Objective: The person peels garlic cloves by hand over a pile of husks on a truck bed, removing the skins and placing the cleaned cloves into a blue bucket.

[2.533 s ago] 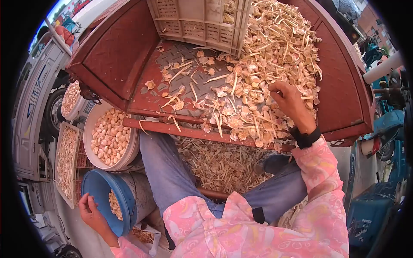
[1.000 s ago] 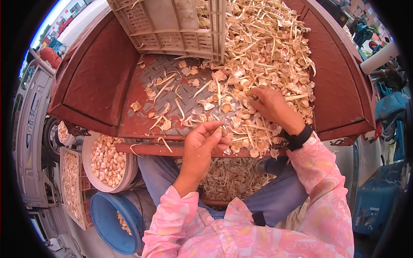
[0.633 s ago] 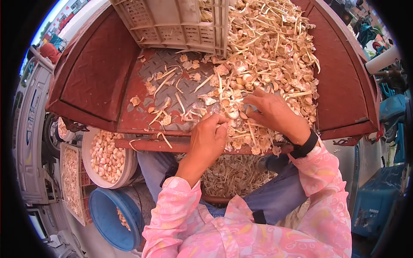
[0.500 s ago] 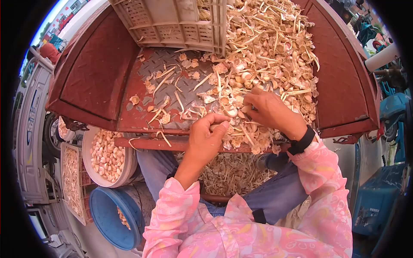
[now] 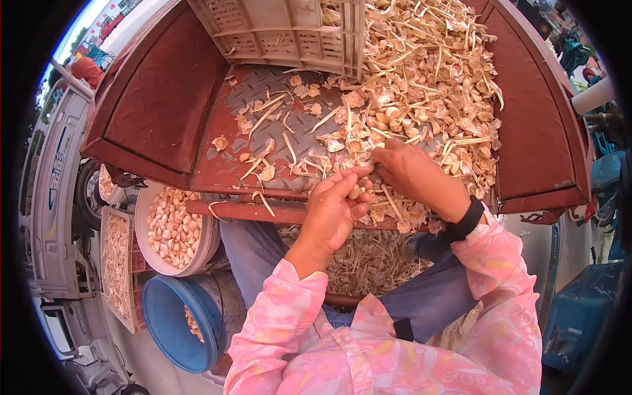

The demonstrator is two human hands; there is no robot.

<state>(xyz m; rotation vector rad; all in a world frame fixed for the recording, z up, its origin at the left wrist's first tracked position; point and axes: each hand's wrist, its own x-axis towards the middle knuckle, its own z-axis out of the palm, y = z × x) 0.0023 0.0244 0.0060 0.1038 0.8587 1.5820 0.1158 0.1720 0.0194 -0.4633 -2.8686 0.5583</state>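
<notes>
My left hand (image 5: 331, 212) is turned partly palm up at the front edge of the red metal bed, fingers curled around a pale garlic clove (image 5: 356, 193). Whether more cloves lie in that palm is hidden. My right hand (image 5: 416, 176) meets the left fingertips in a pinch, and what its fingers hold, if anything, is too small to name. Just beyond both hands spreads a heap of garlic (image 5: 428, 85), with loose cloves, papery skins and dry stalks mixed together.
A plastic crate (image 5: 283, 39) stands tilted on the metal bed (image 5: 263, 85). Below left are a white bucket of cloves (image 5: 174, 227), a blue bucket (image 5: 158, 322) with some cloves, and a crate of husks (image 5: 117, 263). Husks (image 5: 368, 263) cover the ground between the knees.
My left hand has rolled palm up, showing a clove in its fingers. My right hand has drawn back from the heap to the left fingertips. The whole view has shifted slightly.
</notes>
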